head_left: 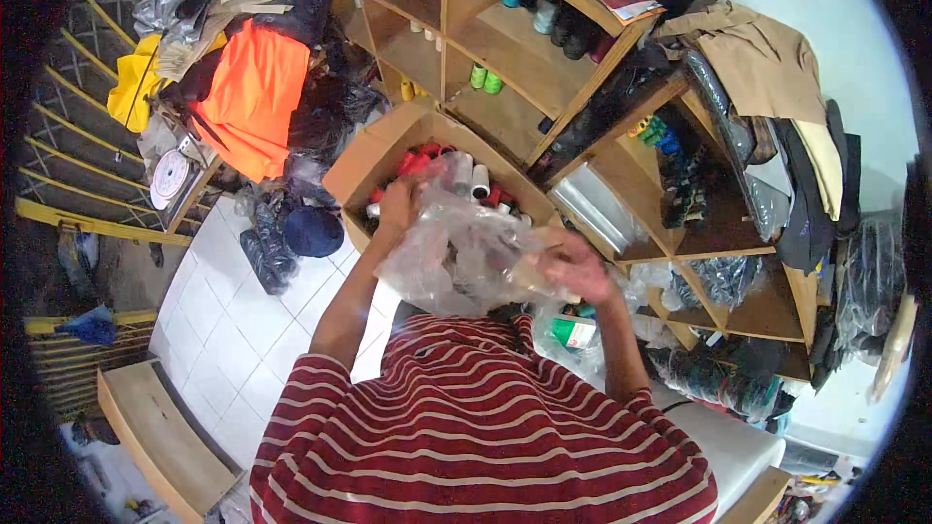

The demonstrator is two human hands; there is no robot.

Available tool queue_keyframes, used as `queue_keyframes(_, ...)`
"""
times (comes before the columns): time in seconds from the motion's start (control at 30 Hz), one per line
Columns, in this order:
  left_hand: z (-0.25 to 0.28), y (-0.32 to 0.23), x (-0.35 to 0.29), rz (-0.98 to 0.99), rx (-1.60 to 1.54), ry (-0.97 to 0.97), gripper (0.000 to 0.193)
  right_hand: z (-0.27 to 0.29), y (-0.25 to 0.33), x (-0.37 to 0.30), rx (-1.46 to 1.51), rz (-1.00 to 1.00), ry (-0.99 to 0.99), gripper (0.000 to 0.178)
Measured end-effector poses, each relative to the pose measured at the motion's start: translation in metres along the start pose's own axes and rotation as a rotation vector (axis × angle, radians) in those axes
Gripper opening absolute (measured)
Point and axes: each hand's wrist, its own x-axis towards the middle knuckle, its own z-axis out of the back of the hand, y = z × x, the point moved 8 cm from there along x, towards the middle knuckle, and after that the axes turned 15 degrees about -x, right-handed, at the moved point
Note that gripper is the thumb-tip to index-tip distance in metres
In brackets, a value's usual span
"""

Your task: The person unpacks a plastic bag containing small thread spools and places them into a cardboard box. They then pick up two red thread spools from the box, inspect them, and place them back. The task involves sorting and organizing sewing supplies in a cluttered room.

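Note:
A crumpled clear plastic bag (451, 247) is spread between my hands, just in front of my chest. My right hand (575, 267) is closed on the bag's right side. My left hand (400, 202) is over the left part of an open cardboard box (364, 160), beside red thread spools (419, 157). The plastic partly covers its fingers, so I cannot make out whether they grip anything. White thread spools (480, 180) lie in the box to the right of the red ones. The bag hides the near part of the box.
Wooden shelves (505, 49) with thread cones rise behind the box. A cubbyhole unit (621, 199) piled with fabric stands at right. A green-and-white spool (573, 333) lies in plastic below my right hand. Orange cloth (257, 97) hangs at left, above dark bundles (270, 245) on white tiles.

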Motion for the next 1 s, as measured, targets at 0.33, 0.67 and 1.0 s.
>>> queue_keyframes(0.33,0.006,0.065,0.000,-0.035,-0.048,-0.169,0.020,-0.018,-0.034,0.003,-0.041,-0.025,0.070,0.036)
queue_keyframes(0.67,0.013,0.048,-0.012,0.046,-0.133,-0.221,0.029,-0.018,-0.012,-0.015,0.191,0.165,-0.008,0.062)
queue_keyframes(1.0,0.007,0.051,-0.009,0.055,-0.163,-0.148,0.026,-0.020,-0.034,0.000,0.275,0.262,-0.228,0.054)
